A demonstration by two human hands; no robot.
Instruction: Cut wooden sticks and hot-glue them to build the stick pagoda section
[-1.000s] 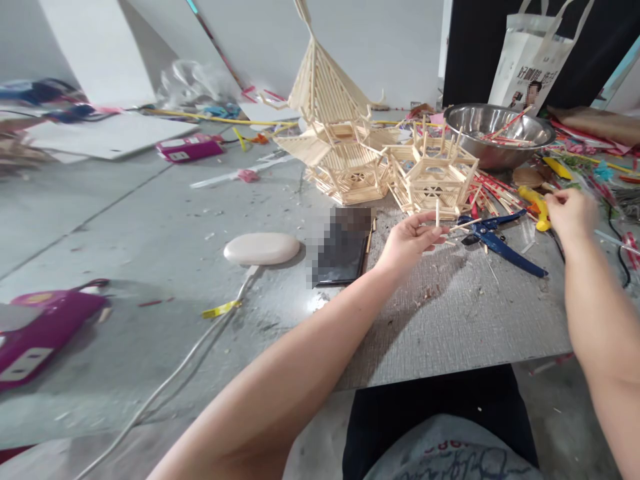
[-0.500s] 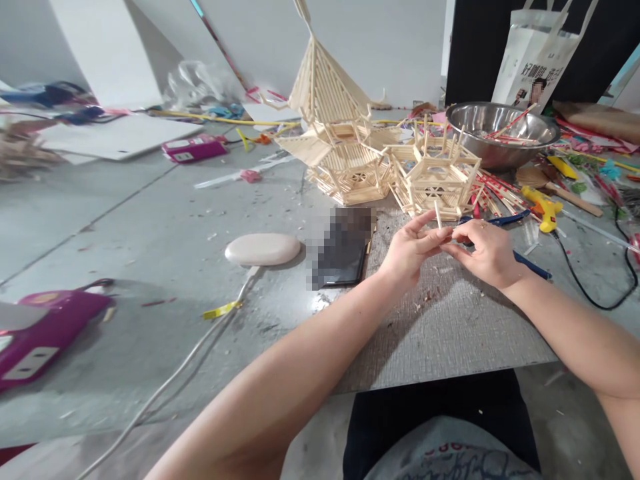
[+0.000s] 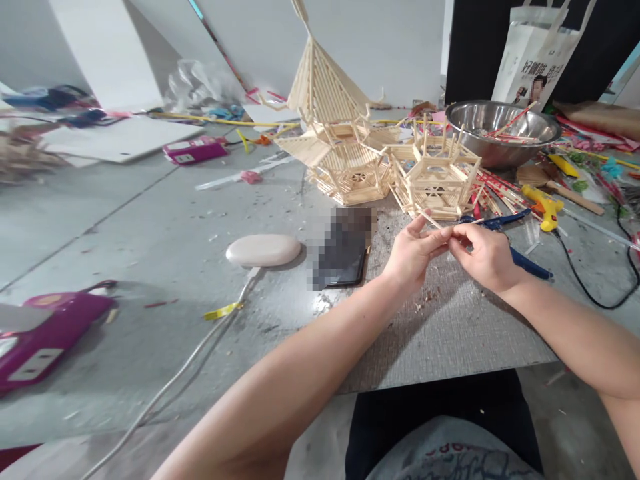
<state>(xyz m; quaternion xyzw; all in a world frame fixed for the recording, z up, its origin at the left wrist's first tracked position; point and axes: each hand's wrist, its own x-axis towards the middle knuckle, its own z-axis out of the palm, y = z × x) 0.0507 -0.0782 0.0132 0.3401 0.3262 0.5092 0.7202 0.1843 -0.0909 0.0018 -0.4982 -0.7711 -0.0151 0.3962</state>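
Observation:
My left hand [image 3: 416, 252] is closed, with a thin wooden stick [image 3: 431, 219] pinched between its fingers and slanting up to the left. My right hand [image 3: 484, 257] meets it fingertip to fingertip, also closed in a pinch. Another pale stick end [image 3: 475, 221] shows over the right fingers; whether the two ends belong to one piece is hidden. Just beyond the hands stands a hexagonal stick frame [image 3: 435, 175], beside a taller stick pavilion [image 3: 345, 160] with a pointed roof [image 3: 325, 83]. Blue-handled pliers [image 3: 530, 263] lie partly behind my right hand.
A dark phone [image 3: 345, 257] and a white oval device [image 3: 263, 250] with a cable lie left of my hands. To the right are a yellow glue gun [image 3: 547, 208], red-patterned sticks [image 3: 500, 192] and a steel bowl [image 3: 503, 150]. Purple power strips [image 3: 60, 333] sit at left.
The stick in my left hand has tipped from nearly upright to a leftward slant. A stick end now shows above my right hand, which has shifted slightly.

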